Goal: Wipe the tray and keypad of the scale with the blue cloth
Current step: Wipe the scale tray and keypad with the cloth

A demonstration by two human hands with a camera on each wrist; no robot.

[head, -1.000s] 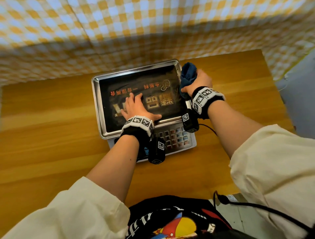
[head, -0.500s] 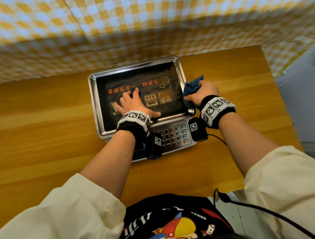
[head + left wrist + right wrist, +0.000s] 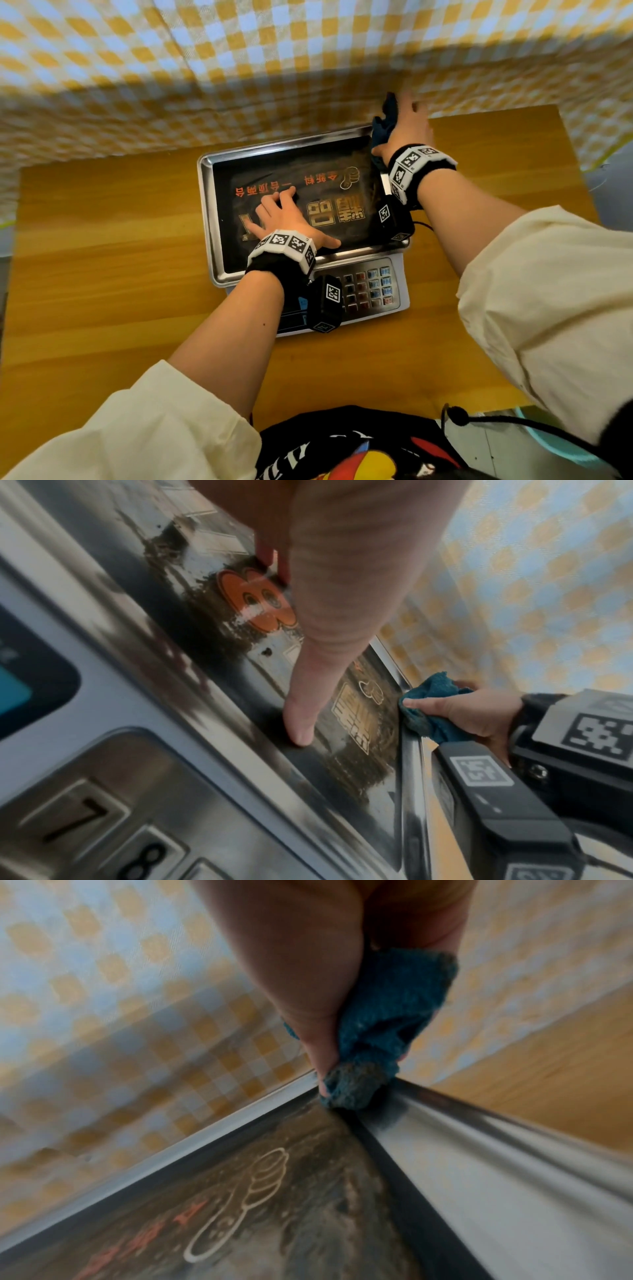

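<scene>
A scale stands mid-table with a steel tray (image 3: 205, 219) whose floor is black with printed characters. Its keypad (image 3: 368, 287) faces me, partly hidden by my left wrist. My left hand (image 3: 287, 219) lies flat on the tray floor, fingers spread; in the left wrist view its thumb (image 3: 308, 718) presses near the front rim. My right hand (image 3: 407, 126) grips the bunched blue cloth (image 3: 383, 126) at the tray's far right corner. In the right wrist view the cloth (image 3: 363, 1085) presses into that corner of the tray (image 3: 479, 1164).
A yellow and blue checked curtain (image 3: 239, 61) hangs right behind the scale. The wooden table (image 3: 102, 274) stretches left and right of it. A black cable (image 3: 424, 224) runs off the scale's right side. A black bag (image 3: 359, 445) sits at my lap.
My right hand with the cloth has slid along the tray's right rim, from its middle to the far corner. My left hand has stayed flat on the tray.
</scene>
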